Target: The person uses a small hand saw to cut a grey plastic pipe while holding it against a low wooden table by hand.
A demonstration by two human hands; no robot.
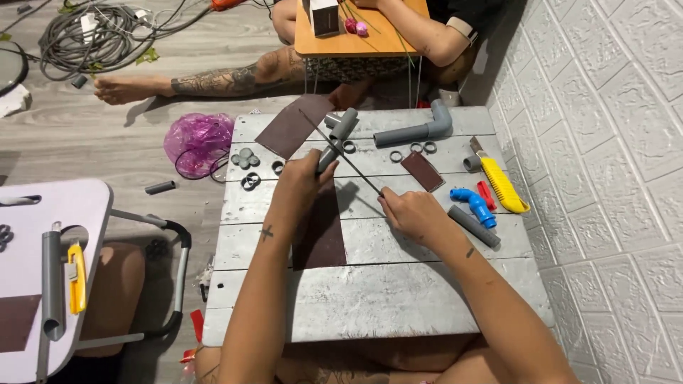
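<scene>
Grey pipe piece (334,142) clenched in my L hand (302,181) fingers; R hand (413,212) at 3 o'clock grips thin rod (348,165) w/ fingers, over table (384,299).

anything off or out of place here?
Mostly a busy bench. One short grey pipe piece lies on the floor, off the grey table, beside a crumpled purple bag. The left hand grips a grey pipe fitting; the right hand holds a thin rod across it.
</scene>
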